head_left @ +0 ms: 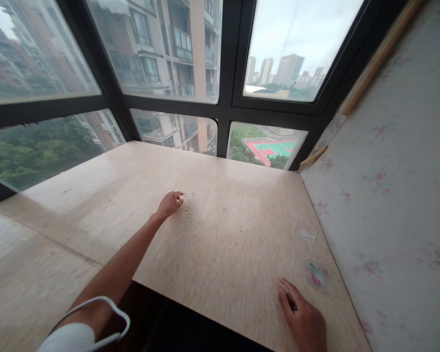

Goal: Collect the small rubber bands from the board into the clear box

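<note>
My left hand [171,203] reaches over the beige stone surface, its index finger stretched out and touching or just beside a small thin ring [185,195]. Close by lie another ring [193,194] and two more, one [187,209] just above the other [189,215]. A single ring [225,210] lies apart to the right. Near the front right edge is my right hand [302,315], thumb and index finger curved toward each other; whether something small sits between their tips is too small to tell.
On the right, a clear plastic bag [317,275] with small coloured items lies near the floral wall [392,195]. Behind it is a small transparent piece [308,233]. Dark window frames [225,112] border the stone surface [220,254] at the back.
</note>
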A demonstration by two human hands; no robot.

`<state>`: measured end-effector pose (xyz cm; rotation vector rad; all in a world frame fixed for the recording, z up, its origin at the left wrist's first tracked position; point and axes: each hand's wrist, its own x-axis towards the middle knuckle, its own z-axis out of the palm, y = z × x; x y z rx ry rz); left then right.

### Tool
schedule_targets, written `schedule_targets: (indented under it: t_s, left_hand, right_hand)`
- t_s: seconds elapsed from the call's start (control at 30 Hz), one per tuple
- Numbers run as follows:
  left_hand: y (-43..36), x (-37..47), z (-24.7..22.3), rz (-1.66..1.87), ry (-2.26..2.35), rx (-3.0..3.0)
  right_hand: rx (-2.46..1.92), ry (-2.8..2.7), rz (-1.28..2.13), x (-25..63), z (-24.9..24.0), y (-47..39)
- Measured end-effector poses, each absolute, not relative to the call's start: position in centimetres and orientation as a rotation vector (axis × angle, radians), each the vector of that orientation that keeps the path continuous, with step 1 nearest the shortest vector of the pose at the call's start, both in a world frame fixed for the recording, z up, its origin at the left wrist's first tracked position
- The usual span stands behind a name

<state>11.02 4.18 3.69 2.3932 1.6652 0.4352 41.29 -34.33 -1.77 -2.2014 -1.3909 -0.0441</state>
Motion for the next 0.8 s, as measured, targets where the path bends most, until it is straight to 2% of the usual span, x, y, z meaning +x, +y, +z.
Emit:
schedule_targets:
  t_s: [0.53, 0.8]
  left_hand:
    - [7.0, 11.9, 3.6, 0.023, 1.508, 2.739]
    - [6.5, 11.6, 4.9, 0.165, 1.415, 2.813]
  right_hand:
    - [-2.191, -1.545, -0.223, 41.5, -2.0, -34.1]
    - [-2.197, -1.553, -0.207, 41.4, -2.0, -34.1]
